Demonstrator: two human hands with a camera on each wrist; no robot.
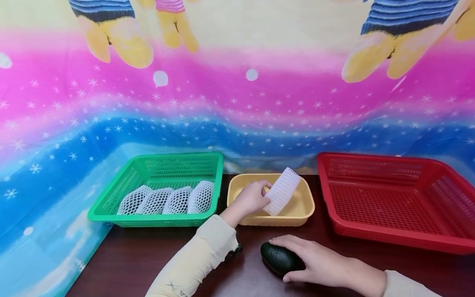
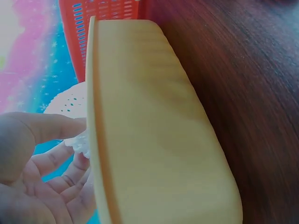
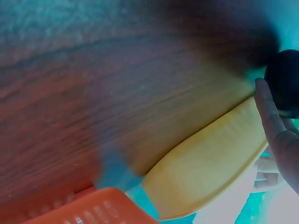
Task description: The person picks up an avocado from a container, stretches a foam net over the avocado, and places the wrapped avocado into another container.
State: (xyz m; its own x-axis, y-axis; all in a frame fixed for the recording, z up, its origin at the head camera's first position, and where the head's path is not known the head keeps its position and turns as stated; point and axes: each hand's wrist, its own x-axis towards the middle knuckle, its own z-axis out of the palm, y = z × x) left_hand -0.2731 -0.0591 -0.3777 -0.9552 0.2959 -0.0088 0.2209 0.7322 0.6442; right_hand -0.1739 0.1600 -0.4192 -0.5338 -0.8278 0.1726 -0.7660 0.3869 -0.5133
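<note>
My left hand (image 1: 253,197) pinches a white foam net sleeve (image 1: 283,191) by its near side, holding it tilted over a yellow plastic tub (image 1: 271,222). In the left wrist view, the tub's wall partly hides the fingers and the sleeve (image 2: 70,101). On the table in front of the tub, my right hand (image 1: 319,262) grips a dark green, smooth oval fruit (image 1: 279,259) resembling an avocado, thumb on the near side and fingers over the far side. The same fruit (image 3: 285,84) shows dark at the right edge of the right wrist view.
A green basket (image 1: 148,222) at the left holds several white foam net sleeves (image 1: 177,201) lying side by side. To the right stands a red basket (image 1: 400,239). Behind them hangs a printed cloth (image 1: 237,103). Everything stands on a dark brown wooden table (image 1: 122,255).
</note>
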